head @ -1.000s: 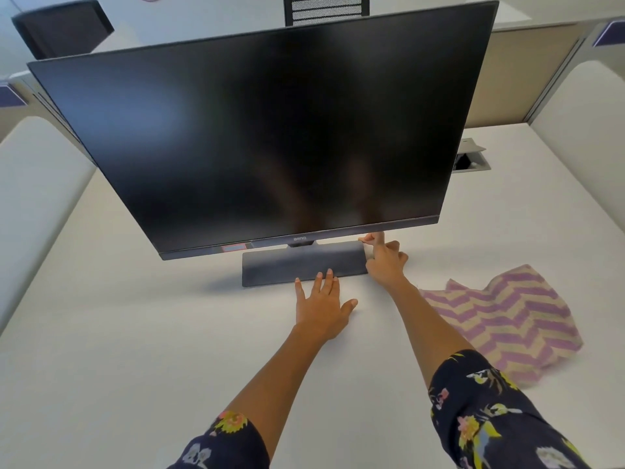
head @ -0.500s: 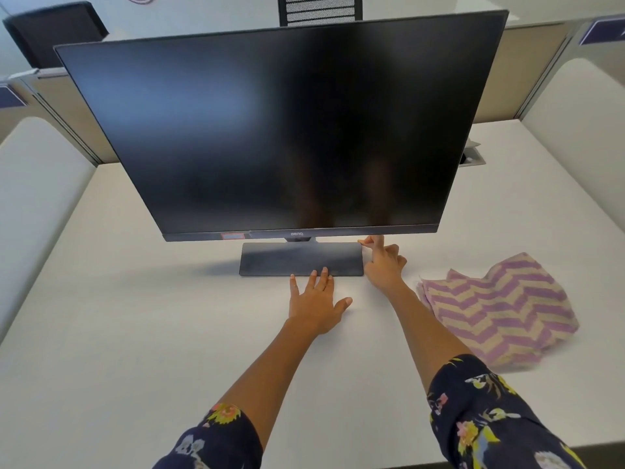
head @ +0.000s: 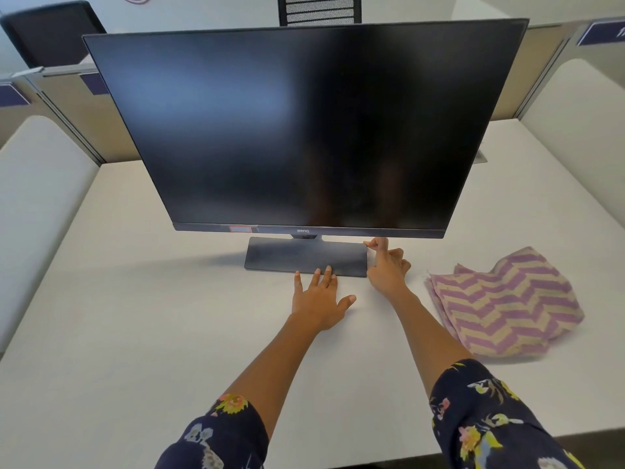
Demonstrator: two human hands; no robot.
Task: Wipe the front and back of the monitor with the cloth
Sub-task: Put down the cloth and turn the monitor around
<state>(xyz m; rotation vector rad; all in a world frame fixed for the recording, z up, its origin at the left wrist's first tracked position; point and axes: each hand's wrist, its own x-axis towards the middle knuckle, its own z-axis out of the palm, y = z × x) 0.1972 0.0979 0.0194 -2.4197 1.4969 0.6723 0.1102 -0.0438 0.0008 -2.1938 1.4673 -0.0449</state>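
Monitor (head: pixel 304 130) back hidden; grip of right hand (head: pixel 387 269) unclear.

White desk (head: pixel 135 333), beige partitions (head: pixel 77 110), black chairs (head: pixel 50 32)

The back of the monitor (head: pixel 304 130) is hidden; its stand neck (head: pixel 306 236) is largely covered by the bezel; the red sticker (head: pixel 240 229) is too small to be read; the right hand's (head: pixel 387 269) index fingertip is lost under the bezel, so contact cannot be judged; a mesh chair (head: pixel 319 10) is cut by the top edge; the left sleeve (head: pixel 220 434) and right sleeve (head: pixel 490 418) are cropped below; a cable box (head: pixel 482 159) is masked by the screen.
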